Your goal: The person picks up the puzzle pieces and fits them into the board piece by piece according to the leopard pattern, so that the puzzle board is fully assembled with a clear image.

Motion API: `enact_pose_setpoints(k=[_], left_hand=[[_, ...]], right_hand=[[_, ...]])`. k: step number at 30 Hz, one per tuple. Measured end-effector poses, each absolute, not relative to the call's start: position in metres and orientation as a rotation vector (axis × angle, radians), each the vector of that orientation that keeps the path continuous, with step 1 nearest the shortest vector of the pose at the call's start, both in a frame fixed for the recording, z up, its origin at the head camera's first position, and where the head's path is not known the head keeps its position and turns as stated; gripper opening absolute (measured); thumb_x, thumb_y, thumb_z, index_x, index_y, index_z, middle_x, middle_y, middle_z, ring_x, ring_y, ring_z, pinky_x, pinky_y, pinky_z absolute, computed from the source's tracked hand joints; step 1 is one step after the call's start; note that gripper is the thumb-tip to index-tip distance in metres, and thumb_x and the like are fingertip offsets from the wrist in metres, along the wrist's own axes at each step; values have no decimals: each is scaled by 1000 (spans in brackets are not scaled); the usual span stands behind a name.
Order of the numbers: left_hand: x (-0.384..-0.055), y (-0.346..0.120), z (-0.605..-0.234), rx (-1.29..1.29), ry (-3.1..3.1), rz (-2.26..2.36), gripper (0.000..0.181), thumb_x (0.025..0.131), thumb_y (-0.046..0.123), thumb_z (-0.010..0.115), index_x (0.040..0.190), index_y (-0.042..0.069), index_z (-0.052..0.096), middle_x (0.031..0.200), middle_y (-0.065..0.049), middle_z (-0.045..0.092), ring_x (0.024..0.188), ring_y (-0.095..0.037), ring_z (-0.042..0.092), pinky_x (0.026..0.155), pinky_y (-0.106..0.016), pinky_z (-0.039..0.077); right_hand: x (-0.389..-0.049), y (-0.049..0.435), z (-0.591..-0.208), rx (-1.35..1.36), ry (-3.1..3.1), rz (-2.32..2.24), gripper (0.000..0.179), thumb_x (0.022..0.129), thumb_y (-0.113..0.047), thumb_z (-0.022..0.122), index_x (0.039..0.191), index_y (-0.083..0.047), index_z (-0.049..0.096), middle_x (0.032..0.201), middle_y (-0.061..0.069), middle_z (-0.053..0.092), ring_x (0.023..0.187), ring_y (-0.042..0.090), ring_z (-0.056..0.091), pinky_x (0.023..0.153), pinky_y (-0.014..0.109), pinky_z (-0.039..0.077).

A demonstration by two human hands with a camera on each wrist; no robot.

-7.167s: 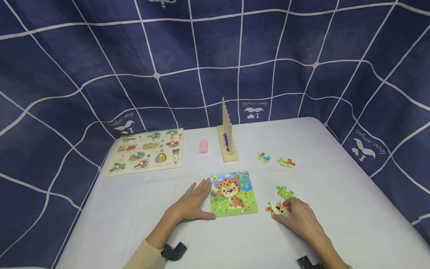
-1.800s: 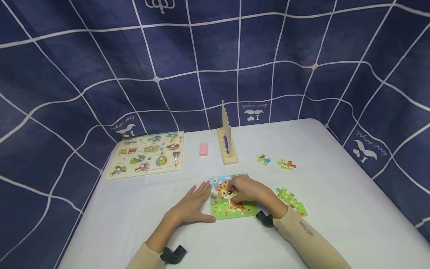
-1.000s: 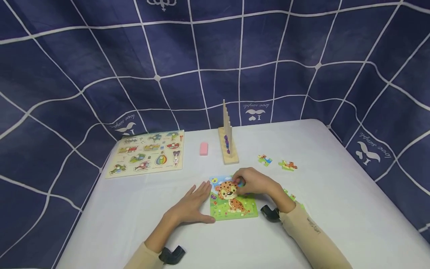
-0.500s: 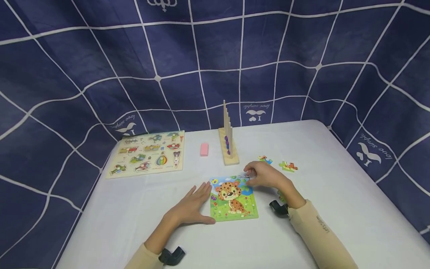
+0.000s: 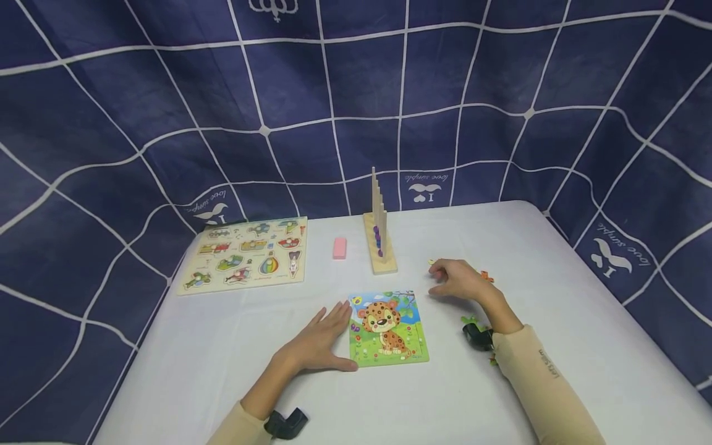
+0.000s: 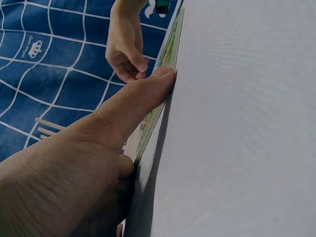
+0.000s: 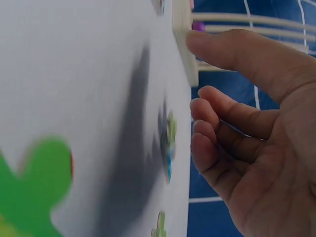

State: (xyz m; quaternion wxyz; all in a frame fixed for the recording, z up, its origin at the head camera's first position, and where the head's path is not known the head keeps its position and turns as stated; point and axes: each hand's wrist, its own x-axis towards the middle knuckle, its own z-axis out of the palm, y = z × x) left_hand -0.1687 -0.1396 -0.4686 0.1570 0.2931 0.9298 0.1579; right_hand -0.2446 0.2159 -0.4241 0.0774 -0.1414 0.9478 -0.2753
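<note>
The square leopard jigsaw puzzle lies flat on the white table, its picture showing whole in the frame. My left hand rests at its left edge, fingers and thumb spread; in the left wrist view the thumb touches the board's edge. To the right of the puzzle, my right hand is raised over the table, fingers loosely bent and thumb apart, holding nothing. Beneath it is a loose jigsaw piece, green and blue, mostly hidden by the hand in the head view. An orange piece shows just behind that hand.
Green pieces lie partly hidden under the right forearm. Behind the puzzle stand a wooden peg stand with purple and blue beads and a pink block. A vehicle peg puzzle board lies at the back left, before a dark blue gridded curtain.
My right hand took the leopard-face piece from the table to the puzzle, worked over its upper right, then moved off right toward the loose pieces. My left hand stayed at the board's edge.
</note>
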Motion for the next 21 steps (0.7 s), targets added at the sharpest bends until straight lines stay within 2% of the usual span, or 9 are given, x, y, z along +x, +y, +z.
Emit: enact_pose_setpoints(k=[12, 21], left_hand=[[-170, -140, -464, 840, 2655, 469, 120, 71, 76, 66, 155, 5, 18, 164, -8, 13, 154, -24, 10, 126, -48, 8], [-167, -141, -465, 851, 2660, 463, 121, 70, 76, 66, 155, 5, 18, 164, -8, 12, 153, -24, 11, 125, -49, 9]], right_hand=[[-266, 241, -434, -235, 2861, -849, 46, 78, -22, 80, 114, 1, 64, 94, 10, 61, 84, 21, 53, 74, 32, 46], [-274, 248, -440, -86, 2854, -774, 55, 78, -29, 80, 117, 5, 63, 100, 13, 63, 86, 22, 55, 76, 33, 50]])
